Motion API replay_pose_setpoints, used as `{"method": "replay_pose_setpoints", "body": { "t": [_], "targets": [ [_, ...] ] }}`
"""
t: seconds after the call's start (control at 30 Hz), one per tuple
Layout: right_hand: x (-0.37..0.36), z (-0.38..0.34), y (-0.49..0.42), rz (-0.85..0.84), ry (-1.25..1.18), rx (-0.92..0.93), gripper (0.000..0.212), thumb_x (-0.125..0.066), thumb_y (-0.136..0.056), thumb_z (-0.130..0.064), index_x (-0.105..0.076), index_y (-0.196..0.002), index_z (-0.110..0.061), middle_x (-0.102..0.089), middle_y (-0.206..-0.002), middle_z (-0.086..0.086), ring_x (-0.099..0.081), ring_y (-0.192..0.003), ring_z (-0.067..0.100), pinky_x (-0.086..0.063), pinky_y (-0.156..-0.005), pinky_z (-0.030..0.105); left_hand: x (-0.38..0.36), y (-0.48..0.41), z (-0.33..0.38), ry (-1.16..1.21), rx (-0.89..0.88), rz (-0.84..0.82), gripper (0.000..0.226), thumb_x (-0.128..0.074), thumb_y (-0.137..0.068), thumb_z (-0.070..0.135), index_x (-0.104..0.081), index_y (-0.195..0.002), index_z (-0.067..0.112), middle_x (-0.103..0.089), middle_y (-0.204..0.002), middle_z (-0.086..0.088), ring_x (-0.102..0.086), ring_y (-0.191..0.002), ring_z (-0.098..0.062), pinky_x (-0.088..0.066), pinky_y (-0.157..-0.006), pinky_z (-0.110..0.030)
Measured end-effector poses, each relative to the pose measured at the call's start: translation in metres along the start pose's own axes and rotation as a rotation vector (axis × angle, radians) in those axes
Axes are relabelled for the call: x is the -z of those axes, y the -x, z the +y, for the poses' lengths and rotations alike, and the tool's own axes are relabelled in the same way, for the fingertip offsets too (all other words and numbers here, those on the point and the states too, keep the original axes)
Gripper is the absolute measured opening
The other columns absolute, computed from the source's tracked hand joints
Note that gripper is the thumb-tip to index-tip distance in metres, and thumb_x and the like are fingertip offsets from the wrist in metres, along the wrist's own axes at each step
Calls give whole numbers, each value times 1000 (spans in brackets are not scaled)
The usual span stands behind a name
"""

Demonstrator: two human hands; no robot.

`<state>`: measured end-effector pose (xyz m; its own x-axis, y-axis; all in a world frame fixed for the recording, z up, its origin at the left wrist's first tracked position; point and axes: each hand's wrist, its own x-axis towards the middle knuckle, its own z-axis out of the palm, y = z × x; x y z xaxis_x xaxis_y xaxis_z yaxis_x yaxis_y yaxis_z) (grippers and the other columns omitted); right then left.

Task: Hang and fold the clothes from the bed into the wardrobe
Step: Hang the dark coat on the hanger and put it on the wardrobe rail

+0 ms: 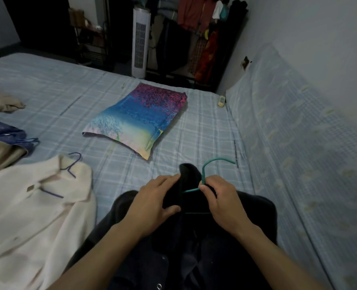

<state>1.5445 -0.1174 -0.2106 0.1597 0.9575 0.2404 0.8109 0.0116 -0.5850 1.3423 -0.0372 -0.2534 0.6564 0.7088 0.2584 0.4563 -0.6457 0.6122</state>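
A dark navy jacket (194, 248) lies on the bed (68, 91) right in front of me. My left hand (154, 201) grips its black collar (186, 181) and lifts it. My right hand (223, 204) pinches the neck of a teal wire hanger (210, 164), whose bar sits partly inside the jacket. To the left lies a cream shirt (33, 216) on a purple hanger (72, 166). Further left are a blue garment (3, 132) and tan clothes (1, 101). The open wardrobe rack (196, 28) with hanging clothes stands beyond the bed.
A colourful pillow (137, 120) lies in the middle of the bed. A white tower fan (141, 40) stands past the far edge. A small remote (221, 100) sits near the wall. A cloth-covered wall panel (299, 132) runs along the right side.
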Motion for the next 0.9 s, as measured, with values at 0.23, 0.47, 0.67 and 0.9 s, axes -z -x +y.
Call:
{"method": "replay_pose_setpoints", "body": {
  "t": [0.23, 0.47, 0.67, 0.9],
  "targets": [
    [-1, -14, 23, 33, 5, 29, 22, -55, -98, -18, -51, -77, -25, -48, -74, -12, -48, -73, 8, -37, -70, 20, -14, 10, 20, -52, -85, 103, 67, -69, -81, 17, -42, -141, 28, -65, -97, 4, -62, -84, -20, -50, -68, -33],
    [21, -25, 35, 144, -55, 62, 20, -59, -96, -15, -57, -77, -14, -52, -75, -5, -50, -74, 13, -43, -72, 29, -4, 20, 52, -21, -10, 258, 55, -79, -74, 9, -57, -123, 22, -70, -98, -3, -68, -86, -23, -57, -74, -43],
    [86, -67, 41, 259, -109, 180, 25, -62, -95, -13, -53, -72, -14, -52, -71, -3, -50, -68, 16, -42, -67, 29, 43, 23, 121, -108, -132, 447, 51, -80, -67, -1, -68, -116, 10, -72, -100, -8, -66, -90, -25, -49, -81, -35],
    [172, -137, 69, 332, -197, 351, 19, -61, -95, -16, -64, -80, -6, -60, -74, 3, -56, -70, 16, -46, -67, 35, 120, 58, 230, -302, -178, 569, 41, -74, -74, 4, -69, -114, 5, -72, -103, -11, -67, -93, -28, -50, -83, -35]
  ]
}}
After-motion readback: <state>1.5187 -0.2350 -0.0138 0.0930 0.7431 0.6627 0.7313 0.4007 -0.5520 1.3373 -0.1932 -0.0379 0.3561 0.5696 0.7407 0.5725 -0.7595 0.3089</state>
